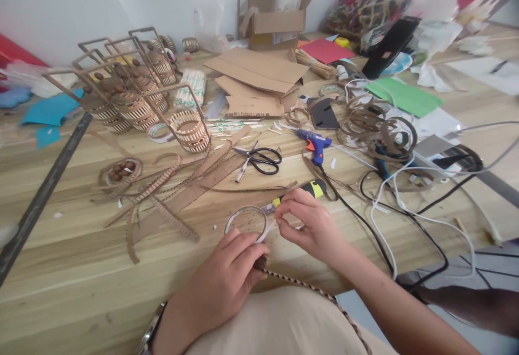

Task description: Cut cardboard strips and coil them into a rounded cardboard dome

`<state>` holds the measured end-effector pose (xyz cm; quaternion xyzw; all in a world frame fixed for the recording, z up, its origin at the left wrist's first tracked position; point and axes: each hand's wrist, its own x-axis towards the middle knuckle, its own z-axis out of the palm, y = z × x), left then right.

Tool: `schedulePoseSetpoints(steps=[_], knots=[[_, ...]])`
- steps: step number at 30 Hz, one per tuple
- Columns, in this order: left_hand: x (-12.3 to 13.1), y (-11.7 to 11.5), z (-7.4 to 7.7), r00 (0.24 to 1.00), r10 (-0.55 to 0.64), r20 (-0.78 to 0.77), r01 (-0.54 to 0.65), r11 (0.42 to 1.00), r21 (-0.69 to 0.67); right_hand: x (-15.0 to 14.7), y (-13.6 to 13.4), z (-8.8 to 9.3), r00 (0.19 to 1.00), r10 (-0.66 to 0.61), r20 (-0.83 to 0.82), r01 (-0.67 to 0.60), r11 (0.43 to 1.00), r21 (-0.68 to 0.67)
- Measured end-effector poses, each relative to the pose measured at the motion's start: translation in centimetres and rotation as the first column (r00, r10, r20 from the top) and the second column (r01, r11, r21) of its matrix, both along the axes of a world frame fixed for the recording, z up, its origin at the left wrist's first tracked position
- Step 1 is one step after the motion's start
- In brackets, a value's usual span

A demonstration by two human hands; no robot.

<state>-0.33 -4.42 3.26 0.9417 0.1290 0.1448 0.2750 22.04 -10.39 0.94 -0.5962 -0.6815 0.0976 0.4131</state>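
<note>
My left hand [231,271] is closed at the table's front edge on a ring-shaped roll of tape [246,210], with a small dark brown piece [260,262] between thumb and fingers. From that piece a two-tone braided cord [300,281] trails right across my lap. My right hand [306,225] pinches the end of a whitish tape strip [272,227] that stretches from the roll. Just behind the right fingers lies a yellow-and-black utility knife [314,188]. Beyond it are black-handled scissors [264,160] and a blue glue gun [316,144].
Several small slatted baskets [190,131] with tall handles stand at the left. Brown strips [162,212] and a bowl of round brown beads [121,171] lie nearer. Cardboard sheets [259,71] sit at the back. Coiled brown bands [365,117] and loose white cables [379,203] crowd the right.
</note>
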Motion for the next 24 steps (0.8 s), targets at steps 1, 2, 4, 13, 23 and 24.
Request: schedulePoseSetpoints(steps=[1, 2, 4, 13, 23, 24], knots=[[-0.1, 0.1, -0.1, 1.0, 0.003, 0.011, -0.003, 1.0, -0.009, 0.4, 0.1, -0.3, 0.995, -0.055, -0.084, 0.053, 0.998, -0.019], [-0.3, 0.2, -0.1, 1.0, 0.009, 0.019, -0.009, 1.0, -0.026, 1.0, 0.1, -0.6, 0.979, -0.125, -0.163, 0.12, 0.992, -0.041], [-0.6, 0.5, -0.3, 0.999, 0.041, 0.029, -0.04, 0.997, -0.059, 2.2, 0.1, -0.8, 0.913, -0.288, -0.288, 0.276, 0.958, -0.082], [0.0, 1.5, -1.9, 0.967, 0.255, 0.029, -0.249, 0.96, -0.127, -2.3, -0.2, 0.9, 0.4, -0.131, -0.907, -0.125, 0.973, -0.195], [0.3, 1.1, -1.6, 0.94, 0.31, 0.144, -0.278, 0.938, -0.205, -4.0, 0.5, 0.2, 0.028, -0.236, -0.971, -0.388, 0.893, -0.228], [0.4, 1.0, -1.6, 0.94, 0.302, 0.157, -0.268, 0.941, -0.206, -4.0, 0.5, 0.2, 0.018, -0.236, -0.972, -0.399, 0.889, -0.223]])
